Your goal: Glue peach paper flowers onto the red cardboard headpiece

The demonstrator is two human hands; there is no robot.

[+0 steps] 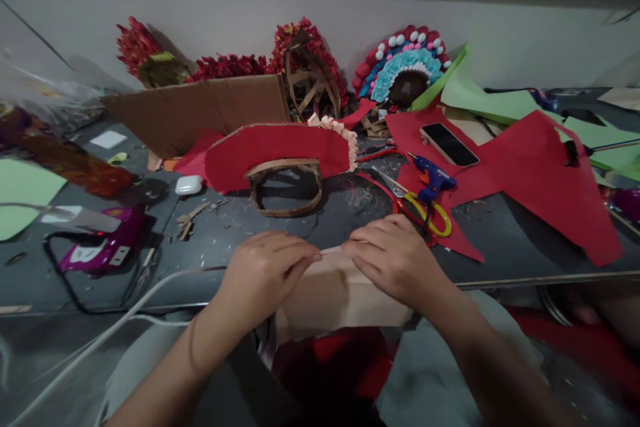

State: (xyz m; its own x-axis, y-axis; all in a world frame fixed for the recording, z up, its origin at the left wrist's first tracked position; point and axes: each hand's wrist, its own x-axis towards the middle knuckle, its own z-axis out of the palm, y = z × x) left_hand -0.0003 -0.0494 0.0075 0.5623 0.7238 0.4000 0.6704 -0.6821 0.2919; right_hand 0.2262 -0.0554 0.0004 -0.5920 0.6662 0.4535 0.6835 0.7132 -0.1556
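Observation:
A sheet of pale peach paper (320,300) hangs over the table's front edge, between my hands. My left hand (267,267) pinches its upper edge at the left, thumb and fingers together. Farther right, my right hand (393,257) is closed on the same edge, fingers bent over it. Between the fingertips a narrow strip along the top looks folded. Just beyond my hands stands a red headpiece (280,143) on a cardboard ring (287,212), with ruffled peach trim (350,140) along its right end.
Yellow-handled scissors (435,217) and a blue glue gun (433,177) lie right of centre, near a phone (449,143) on red paper (550,173). At left are a purple power strip (107,240), a white earbud case (189,185) and a white cable (135,307). Cardboard (200,113) leans behind.

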